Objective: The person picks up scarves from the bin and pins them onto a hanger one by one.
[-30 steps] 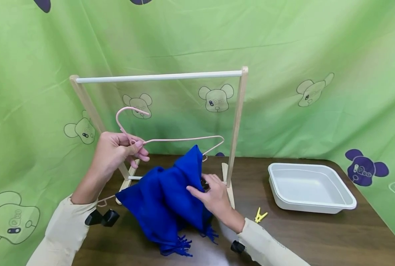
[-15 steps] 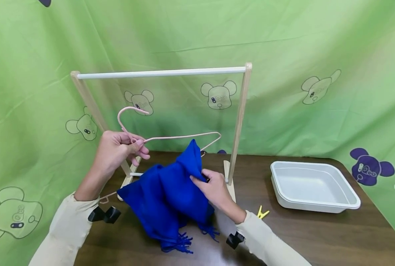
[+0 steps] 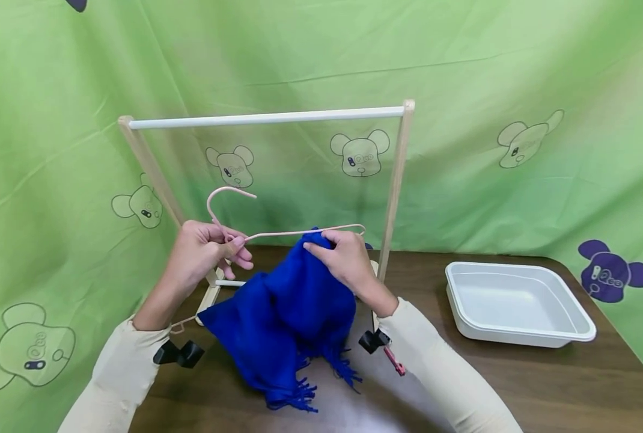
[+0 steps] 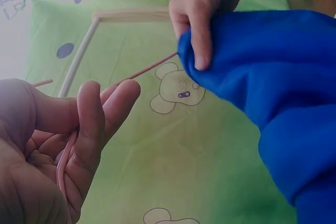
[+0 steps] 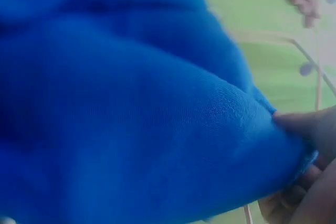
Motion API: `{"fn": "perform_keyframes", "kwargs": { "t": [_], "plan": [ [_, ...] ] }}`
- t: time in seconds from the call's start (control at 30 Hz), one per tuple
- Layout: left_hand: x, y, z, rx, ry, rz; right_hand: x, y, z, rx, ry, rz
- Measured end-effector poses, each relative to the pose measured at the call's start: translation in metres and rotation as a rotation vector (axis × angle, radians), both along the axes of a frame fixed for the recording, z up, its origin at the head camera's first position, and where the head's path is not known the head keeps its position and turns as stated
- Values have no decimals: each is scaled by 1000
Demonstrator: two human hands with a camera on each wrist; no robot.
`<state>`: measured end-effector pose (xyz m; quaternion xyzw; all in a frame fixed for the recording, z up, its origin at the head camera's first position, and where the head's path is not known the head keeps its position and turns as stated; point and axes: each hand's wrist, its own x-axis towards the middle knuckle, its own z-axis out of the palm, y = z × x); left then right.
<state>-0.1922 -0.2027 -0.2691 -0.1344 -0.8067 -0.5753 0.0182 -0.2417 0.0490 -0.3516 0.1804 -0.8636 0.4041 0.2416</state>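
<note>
My left hand pinches a pink clothes hanger at the base of its hook, which points up. A blue fringed scarf hangs draped over the hanger and hides its lower part; one hanger end shows past the scarf at lower left. At the hanger's right arm, my right hand pinches the scarf's upper edge against the wire. In the left wrist view, the scarf's edge is between the right thumb and fingers, right where the wire meets it. Blue cloth fills most of the right wrist view.
Behind the hands stands a wooden rack with a white top rail. A white plastic tub sits at right on the brown table. A small pink clip lies partly hidden by my right sleeve. A green patterned curtain surrounds the table.
My right hand has moved up with the scarf's edge to the hanger's right arm. The hanger has shifted slightly right and down. My right sleeve now covers where the yellow clothespin lay.
</note>
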Motion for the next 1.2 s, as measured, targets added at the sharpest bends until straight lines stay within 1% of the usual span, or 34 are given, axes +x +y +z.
{"fn": "perform_keyframes", "kwargs": {
  "t": [0.1, 0.2, 0.3, 0.4, 0.47, 0.57, 0.7, 0.77, 0.9, 0.97, 1.03, 1.1, 1.2],
  "plan": [
    [2, 1, 1, 17, 7, -13, -2, -1, 0, 185, 47, -130],
    [4, 4, 1, 21, 8, -28, -2, -2, -4, 314, 67, -250],
    [4, 7, 2, 14, 6, -34, -1, -3, -9, 385, 85, -327],
    [4, 8, 3, 16, 6, -29, 0, -2, -14, 414, 156, -354],
    [3, 8, 3, 24, 8, -16, 3, -1, -18, 409, 221, -350],
    [2, 7, 3, 29, 19, 6, 8, 1, -24, 374, 353, -335],
    [0, 6, 6, 24, 43, 15, 16, -3, -28, 308, 555, -312],
    [-2, 6, 10, 21, 59, 16, 19, -8, -30, 273, 646, -270],
    [-3, 7, 22, 4, 105, 29, 24, -24, -36, 249, 799, -160],
    [-4, 8, 28, -17, 123, 39, 26, -34, -39, 262, 852, -119],
    [-4, 10, 33, -35, 131, 44, 28, -43, -42, 279, 881, -86],
    [-4, 12, 37, -45, 128, 47, 29, -51, -43, 300, 883, -60],
    [-4, 15, 40, -39, 116, 50, 29, -62, -42, 334, 872, -45]
  ]
}}
